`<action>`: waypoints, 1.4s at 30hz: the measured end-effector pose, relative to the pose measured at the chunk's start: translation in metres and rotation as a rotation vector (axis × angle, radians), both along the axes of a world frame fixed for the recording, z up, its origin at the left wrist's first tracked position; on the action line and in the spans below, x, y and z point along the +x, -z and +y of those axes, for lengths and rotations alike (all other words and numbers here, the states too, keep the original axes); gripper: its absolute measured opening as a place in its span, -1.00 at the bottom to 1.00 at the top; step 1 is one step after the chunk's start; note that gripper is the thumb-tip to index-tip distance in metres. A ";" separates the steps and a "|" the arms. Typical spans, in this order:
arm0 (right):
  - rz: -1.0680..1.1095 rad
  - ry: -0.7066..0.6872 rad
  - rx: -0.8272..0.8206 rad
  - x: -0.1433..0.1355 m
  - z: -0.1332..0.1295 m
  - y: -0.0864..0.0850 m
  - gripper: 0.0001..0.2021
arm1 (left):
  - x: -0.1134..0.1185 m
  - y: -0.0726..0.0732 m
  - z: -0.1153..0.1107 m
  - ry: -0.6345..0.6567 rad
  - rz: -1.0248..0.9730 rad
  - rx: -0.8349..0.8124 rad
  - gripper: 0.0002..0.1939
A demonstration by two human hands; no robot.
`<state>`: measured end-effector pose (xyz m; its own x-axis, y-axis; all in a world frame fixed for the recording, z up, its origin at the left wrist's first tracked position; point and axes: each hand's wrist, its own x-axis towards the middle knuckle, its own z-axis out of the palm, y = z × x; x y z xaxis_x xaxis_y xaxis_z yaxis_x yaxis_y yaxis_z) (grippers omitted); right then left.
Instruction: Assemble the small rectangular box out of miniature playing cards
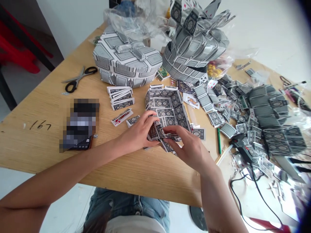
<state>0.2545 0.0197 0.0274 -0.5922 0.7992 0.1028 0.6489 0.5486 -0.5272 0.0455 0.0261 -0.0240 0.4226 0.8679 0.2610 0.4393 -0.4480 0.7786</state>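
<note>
An open-topped box woven from folded playing cards (179, 111) rests on the wooden table in front of me. My left hand (145, 127) pinches the near left corner of its wall, thumb outside and low. At the near wall, the fingertips of my right hand (186, 144) close on the card edge, thumb below the index finger. Both hands hold the same near side, a short gap apart. Folded cards (121, 97) lie in a small stack left of the box, with a red-marked folded card (122, 117) just below them.
Behind stand a lidded card basket (127, 64) and a tall card sculpture (194, 48). Scissors (79, 79) and a phone (80, 124) lie left. Rightward are a green pencil (219, 141), a glue gun (241, 149) with its cable, and many scattered folded cards (228, 129).
</note>
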 end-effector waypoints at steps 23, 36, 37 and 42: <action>-0.143 0.073 0.535 0.009 -0.026 0.028 -0.75 | 0.005 0.001 -0.003 0.023 -0.022 0.014 -0.43; 0.070 0.073 0.233 0.015 -0.005 0.022 -0.80 | 0.007 -0.003 -0.004 0.016 0.002 -0.066 -0.39; 0.041 0.030 0.189 0.016 -0.002 0.021 -0.83 | 0.008 -0.003 -0.005 0.014 0.007 -0.060 -0.39; -0.093 -0.145 0.148 0.018 0.009 0.017 -0.85 | 0.007 0.000 -0.005 -0.002 -0.004 0.065 -0.36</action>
